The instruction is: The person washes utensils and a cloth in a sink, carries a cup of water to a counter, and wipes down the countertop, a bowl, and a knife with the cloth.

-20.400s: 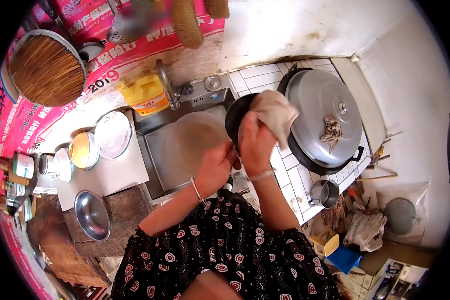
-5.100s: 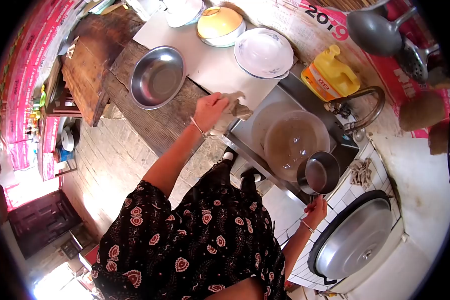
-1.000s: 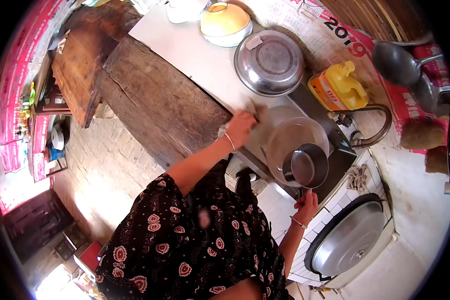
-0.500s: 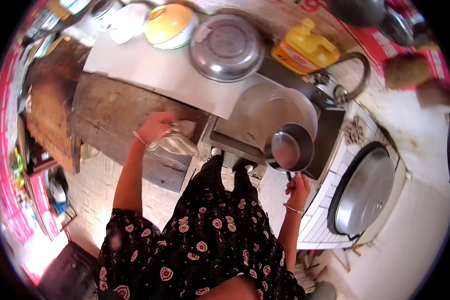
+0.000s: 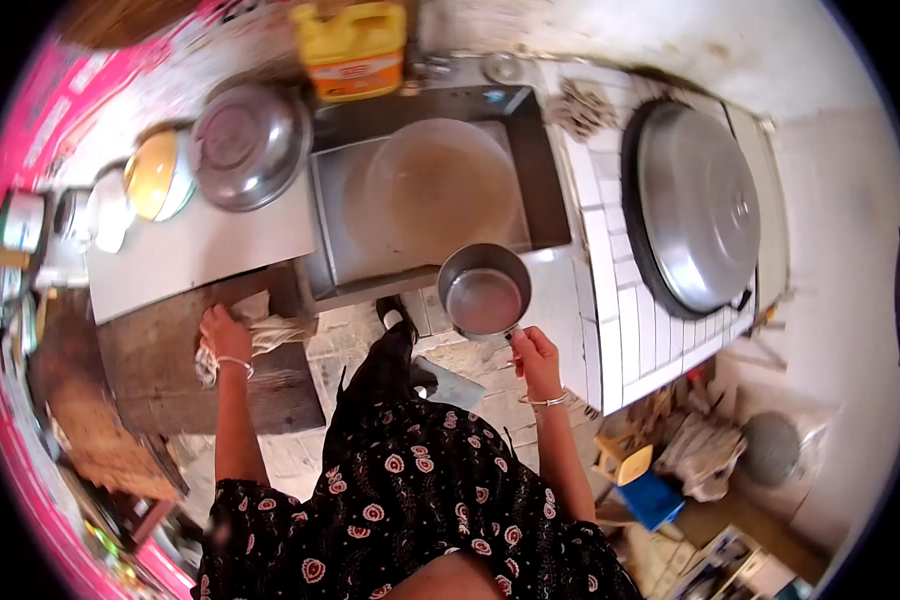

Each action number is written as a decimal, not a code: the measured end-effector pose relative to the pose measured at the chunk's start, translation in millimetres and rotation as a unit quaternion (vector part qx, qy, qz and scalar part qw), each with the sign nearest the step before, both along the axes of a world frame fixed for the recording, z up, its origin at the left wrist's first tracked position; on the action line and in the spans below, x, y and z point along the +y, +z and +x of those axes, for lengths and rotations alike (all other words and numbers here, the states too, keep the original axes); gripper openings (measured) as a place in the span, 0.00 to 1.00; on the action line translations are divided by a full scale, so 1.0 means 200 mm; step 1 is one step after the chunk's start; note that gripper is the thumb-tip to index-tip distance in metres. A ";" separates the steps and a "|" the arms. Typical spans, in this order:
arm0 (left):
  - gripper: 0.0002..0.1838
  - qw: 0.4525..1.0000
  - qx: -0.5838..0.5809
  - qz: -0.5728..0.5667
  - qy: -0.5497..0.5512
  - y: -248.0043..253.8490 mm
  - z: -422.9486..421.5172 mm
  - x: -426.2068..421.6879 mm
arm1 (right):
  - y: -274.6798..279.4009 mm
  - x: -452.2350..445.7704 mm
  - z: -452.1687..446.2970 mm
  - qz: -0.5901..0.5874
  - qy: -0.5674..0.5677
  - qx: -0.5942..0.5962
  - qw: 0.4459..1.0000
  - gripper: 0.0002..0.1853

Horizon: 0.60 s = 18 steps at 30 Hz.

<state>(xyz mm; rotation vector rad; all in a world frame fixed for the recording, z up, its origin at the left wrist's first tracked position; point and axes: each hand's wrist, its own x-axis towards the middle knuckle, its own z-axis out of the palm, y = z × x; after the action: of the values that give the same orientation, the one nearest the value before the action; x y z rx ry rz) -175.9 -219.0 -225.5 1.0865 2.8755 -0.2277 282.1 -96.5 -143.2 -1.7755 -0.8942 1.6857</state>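
My left hand (image 5: 224, 336) is closed on a pale cloth (image 5: 262, 328), which lies bunched against the dark wooden board (image 5: 160, 370). My right hand (image 5: 536, 358) grips the short handle of a small metal pot (image 5: 484, 290). The pot is held upright, just in front of the sink's front edge. Behind it, a wide translucent basin (image 5: 440, 185) with cloudy water sits in the metal sink (image 5: 545, 215).
An upturned metal bowl (image 5: 250, 147) and a yellow bowl (image 5: 156, 176) rest on the white board (image 5: 185, 250). A yellow jug (image 5: 352, 55) stands behind the sink. On the right tiled counter are a large lidded pan (image 5: 700, 210) and a crumpled rag (image 5: 581, 108).
The view has turned toward the stove. My left hand has moved with the cloth from the white board's edge onto the wooden board. The pot has moved from over the basin to the sink's front.
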 end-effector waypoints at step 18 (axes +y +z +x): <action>0.17 0.862 -0.010 0.164 -0.480 0.10 1.10 0.34 | -0.26 -1.95 1.33 0.018 -0.553 -0.153 0.819 0.13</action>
<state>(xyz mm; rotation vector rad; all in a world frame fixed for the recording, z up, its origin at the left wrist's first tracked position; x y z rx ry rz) 43.7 -150.7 -205.5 2.4687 2.1093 0.2559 547.9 -487.3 -194.3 -1.9436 0.0985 0.6187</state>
